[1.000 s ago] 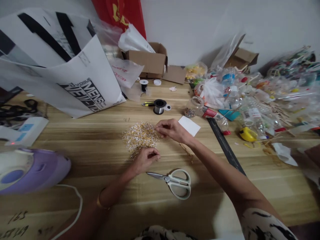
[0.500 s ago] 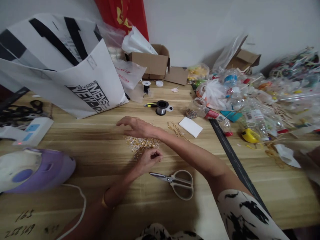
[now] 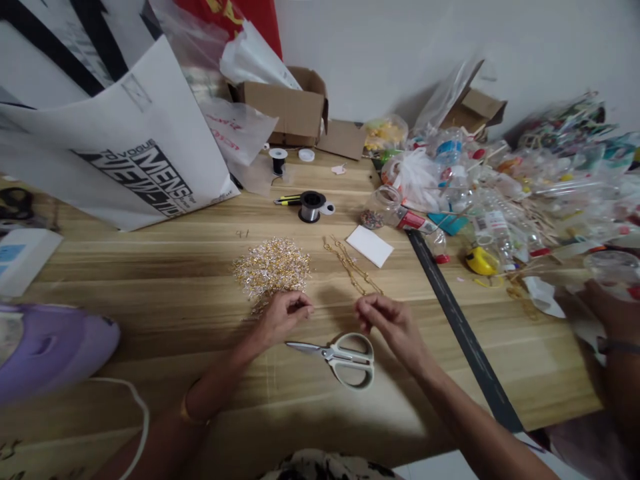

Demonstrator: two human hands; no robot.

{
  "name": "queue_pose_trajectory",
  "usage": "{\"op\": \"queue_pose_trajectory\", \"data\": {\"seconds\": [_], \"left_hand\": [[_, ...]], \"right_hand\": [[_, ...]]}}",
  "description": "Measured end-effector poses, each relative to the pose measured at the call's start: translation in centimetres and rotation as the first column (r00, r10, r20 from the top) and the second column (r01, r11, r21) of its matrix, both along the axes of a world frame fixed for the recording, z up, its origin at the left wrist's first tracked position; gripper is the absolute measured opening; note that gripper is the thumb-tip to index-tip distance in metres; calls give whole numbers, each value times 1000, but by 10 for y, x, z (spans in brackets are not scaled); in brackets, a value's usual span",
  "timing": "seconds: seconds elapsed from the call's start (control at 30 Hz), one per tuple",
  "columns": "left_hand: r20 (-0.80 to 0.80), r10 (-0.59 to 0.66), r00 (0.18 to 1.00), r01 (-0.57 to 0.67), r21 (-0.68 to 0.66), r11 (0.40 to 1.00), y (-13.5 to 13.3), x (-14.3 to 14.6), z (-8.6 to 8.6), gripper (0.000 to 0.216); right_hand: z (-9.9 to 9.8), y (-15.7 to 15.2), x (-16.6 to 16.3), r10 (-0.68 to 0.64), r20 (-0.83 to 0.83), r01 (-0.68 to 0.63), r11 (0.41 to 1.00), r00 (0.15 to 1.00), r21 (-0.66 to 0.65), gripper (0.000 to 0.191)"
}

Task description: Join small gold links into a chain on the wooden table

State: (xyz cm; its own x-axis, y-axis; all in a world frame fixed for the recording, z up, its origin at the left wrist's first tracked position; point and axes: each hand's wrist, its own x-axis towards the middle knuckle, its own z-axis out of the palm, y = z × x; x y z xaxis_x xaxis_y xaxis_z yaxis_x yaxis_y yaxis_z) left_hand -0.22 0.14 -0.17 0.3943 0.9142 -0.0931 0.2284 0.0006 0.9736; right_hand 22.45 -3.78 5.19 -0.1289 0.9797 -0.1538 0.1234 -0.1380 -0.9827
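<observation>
Left of the frame's centre, a heap of small gold and silver pieces (image 3: pixel 273 267) lies loose; judging by its bulk, most remains unassembled. To its right, gold beaded strands (image 3: pixel 353 265) rest on the tabletop, seemingly the part already linked. Below the heap, the left hand (image 3: pixel 283 315) is loosely curled, thumb near fingertips; the right hand (image 3: pixel 390 323), just below the strands, has its fingertips pinched together. Whether either holds a tiny piece, I cannot tell. Half a second ago the right hand stretched across the heap; now it is back above the scissors (image 3: pixel 330 353), leaving the heap uncovered, while the left remains beside it.
</observation>
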Motion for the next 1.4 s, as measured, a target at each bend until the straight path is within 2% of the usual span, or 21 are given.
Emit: {"op": "queue_pose_trajectory", "data": {"seconds": [0.1, 0.17, 0.3, 0.43, 0.57, 0.97, 1.4], "left_hand": [[-20, -5, 1000, 5, -4, 1000, 0, 0, 1, 15], [-28, -3, 1000, 3, 2, 1000, 0, 1, 1, 16], [-25, -2, 1000, 2, 9, 1000, 0, 2, 4, 16], [-22, -6, 1000, 7, 36, 999, 0, 2, 5, 14], [-25, -12, 1000, 13, 47, 999, 0, 2, 5, 14], [-35, -9, 999, 11, 56, 998, 0, 2, 6, 15], [-18, -17, 1000, 18, 59, 998, 0, 2, 9, 15]], "right_hand": [[-13, -27, -5, -42, -134, 13, 976, 990, -215, 28], [-20, -33, -11, -65, -200, 4, 956, 978, -295, 30], [-29, -26, -25, -138, -322, 6, 926, 936, -378, 31], [-36, -18, -37, -288, -461, 77, 903, 839, -423, 31], [-39, -15, -42, -312, -513, 85, 905, 800, -417, 25], [-35, -18, -44, -224, -535, 3, 924, 815, -382, 20], [-30, -23, -46, -228, -525, 10, 923, 820, -385, 22]]}}
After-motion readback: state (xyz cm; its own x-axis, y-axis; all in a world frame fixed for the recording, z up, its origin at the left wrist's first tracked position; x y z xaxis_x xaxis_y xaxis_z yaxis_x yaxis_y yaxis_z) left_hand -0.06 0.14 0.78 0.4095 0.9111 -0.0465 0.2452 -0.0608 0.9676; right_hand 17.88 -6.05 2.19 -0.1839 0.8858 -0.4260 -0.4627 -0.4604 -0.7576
